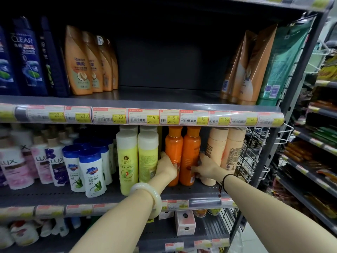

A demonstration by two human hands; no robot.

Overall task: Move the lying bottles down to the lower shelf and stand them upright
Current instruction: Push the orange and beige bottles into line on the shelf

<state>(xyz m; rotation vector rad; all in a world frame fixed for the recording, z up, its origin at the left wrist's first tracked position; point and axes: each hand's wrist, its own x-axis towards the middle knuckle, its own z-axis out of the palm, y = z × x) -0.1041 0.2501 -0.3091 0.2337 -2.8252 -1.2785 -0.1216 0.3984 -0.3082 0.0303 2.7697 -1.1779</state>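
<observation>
Grip (166,166) around upright orange bottle (174,148)

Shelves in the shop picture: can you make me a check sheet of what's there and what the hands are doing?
Surface: lower shelf, grey, stocked.
Job's things: two orange bottles upright on it, side by side.
Clutter: yellow bottles, peach bottles, white bottles with blue caps; upper shelf bare in the middle.
Grippers: left hand and right hand each grip an orange bottle.
Cables: nothing seen.
Surroundings: wire rack, more shelving at right.
</observation>
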